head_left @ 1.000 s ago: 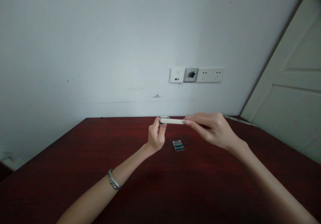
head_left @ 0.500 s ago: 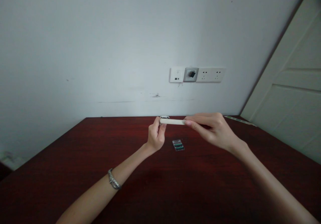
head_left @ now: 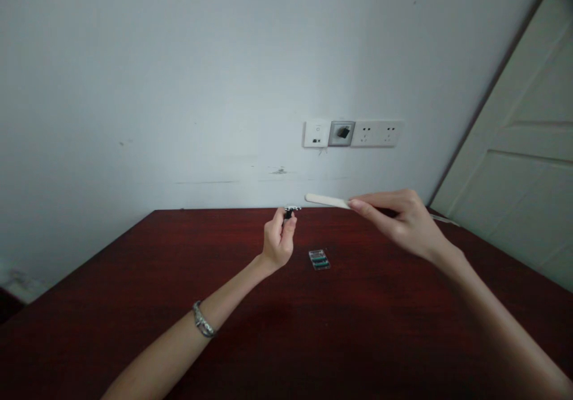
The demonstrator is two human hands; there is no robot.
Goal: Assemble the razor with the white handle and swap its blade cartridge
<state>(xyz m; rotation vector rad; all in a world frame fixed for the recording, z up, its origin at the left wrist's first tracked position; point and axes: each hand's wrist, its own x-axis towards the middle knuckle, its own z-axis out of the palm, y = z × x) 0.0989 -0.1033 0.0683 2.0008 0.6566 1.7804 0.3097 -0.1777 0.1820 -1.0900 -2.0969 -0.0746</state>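
My left hand (head_left: 278, 239) is closed in a pinch on a small black-and-white piece (head_left: 290, 211), held above the far part of the table. Fingers hide most of that piece, so its kind cannot be made out. In my right hand (head_left: 398, 218), thumb and fingers pinch one end of a flat white stick (head_left: 326, 200). Its rounded free end points left, up and to the right of the small piece, apart from it. Lower down, between the hands, a small clear rectangular case (head_left: 319, 260) with green bands lies on the table.
The dark red wooden table (head_left: 250, 340) runs back to a pale wall (head_left: 201, 77). Sockets and switches (head_left: 373, 134) are set in the wall. A pale strip (head_left: 444, 219) lies at the table's right rear, near a white panelled door (head_left: 528, 167).
My right hand has drawn the white stick up and to the right, away from my left hand. The small black-and-white piece now shows more. My left hand stays nearly still.
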